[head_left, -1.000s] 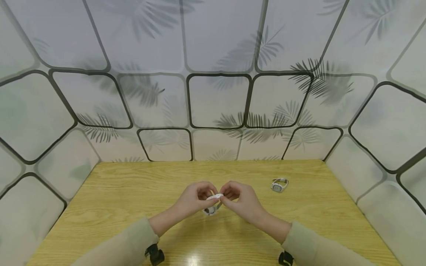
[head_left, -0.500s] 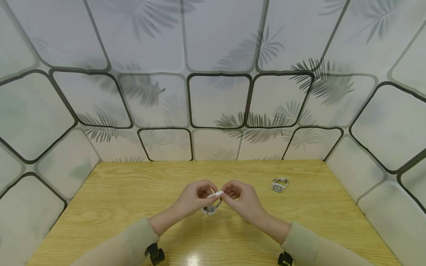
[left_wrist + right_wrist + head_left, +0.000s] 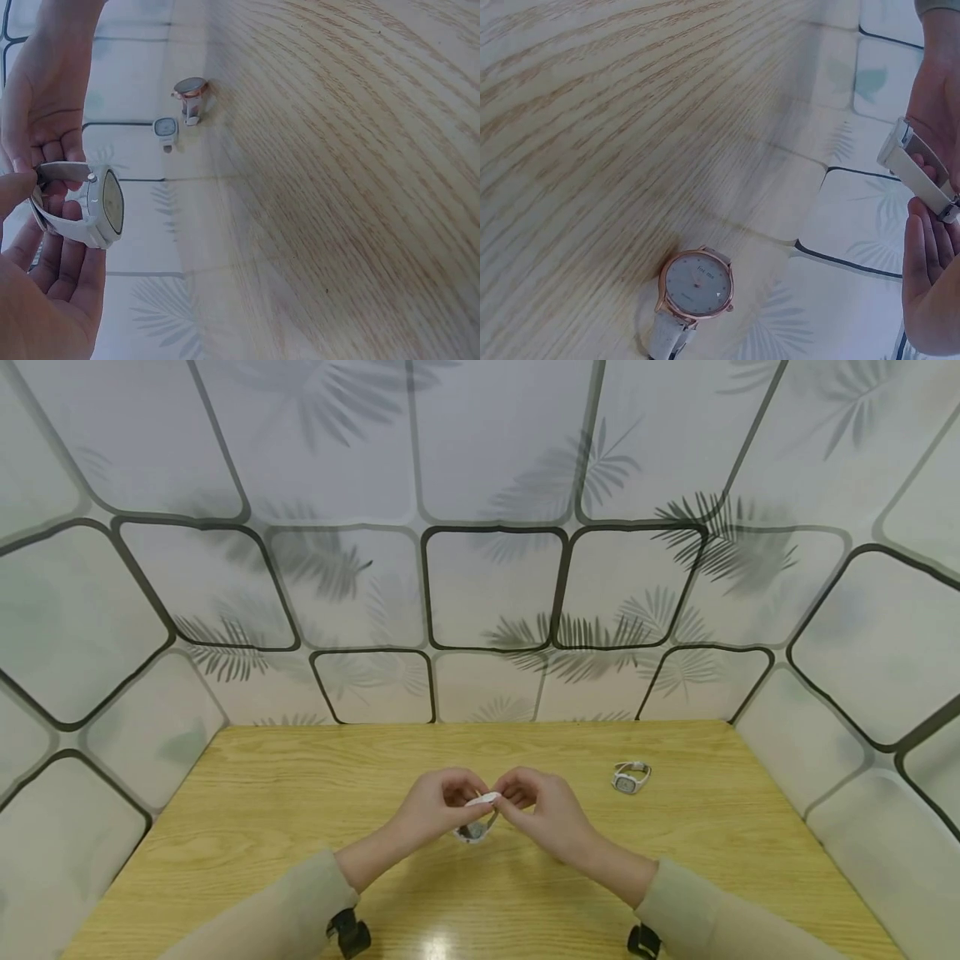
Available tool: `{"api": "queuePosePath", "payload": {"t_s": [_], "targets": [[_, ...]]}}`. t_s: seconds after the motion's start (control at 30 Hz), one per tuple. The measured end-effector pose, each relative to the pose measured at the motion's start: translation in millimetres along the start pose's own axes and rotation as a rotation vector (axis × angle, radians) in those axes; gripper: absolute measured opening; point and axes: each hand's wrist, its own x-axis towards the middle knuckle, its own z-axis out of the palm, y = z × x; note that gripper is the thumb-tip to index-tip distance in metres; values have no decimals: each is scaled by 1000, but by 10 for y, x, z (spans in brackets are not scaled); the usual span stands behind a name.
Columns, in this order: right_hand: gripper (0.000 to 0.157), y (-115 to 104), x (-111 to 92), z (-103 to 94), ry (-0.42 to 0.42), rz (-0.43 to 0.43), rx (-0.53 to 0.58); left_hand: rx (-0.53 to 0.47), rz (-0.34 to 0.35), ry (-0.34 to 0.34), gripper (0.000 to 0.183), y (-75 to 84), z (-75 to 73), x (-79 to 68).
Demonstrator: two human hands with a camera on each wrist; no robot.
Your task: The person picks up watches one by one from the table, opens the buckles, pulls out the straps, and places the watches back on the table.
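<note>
Both hands hold a white wristwatch [image 3: 474, 833] up above the table, its strap looped and its round face hanging below the fingers. My left hand [image 3: 437, 803] pinches the strap from the left, thumb on top. From the right, my right hand [image 3: 551, 814] pinches the strap at the joint, where the left wrist view shows the ends meeting between the fingertips. The watch's case [image 3: 111, 204] faces away from the palms there. A metal buckle [image 3: 950, 210] shows at the strap ends in the right wrist view, partly hidden by fingers.
A white watch with a squarish face [image 3: 626, 778] lies at the right of the wooden table [image 3: 315, 760]. A rose-gold watch with a white strap [image 3: 697, 283] rests on the table too; in the head view I cannot see it. Patterned walls [image 3: 491, 593] enclose the table.
The hands stay in nearly the same place, still pinching the strap. The watch's hanging face has tilted slightly, and the fingers have shifted a little at the strap ends.
</note>
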Motion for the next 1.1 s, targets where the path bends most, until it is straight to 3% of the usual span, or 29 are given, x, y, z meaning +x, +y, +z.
{"api": "queuePosePath", "payload": {"t_s": [0.3,0.87,1.1], "targets": [[8,-5,-31,32,-10,-17,-70,-2,1,2,16,-12,-1,-12],[9,5,-68,49,-10,4,-45,17,10,19,10,-83,20,1],[10,-10,-23,6,-27,-14,-76,25,-33,34,11,-71,45,9]]}}
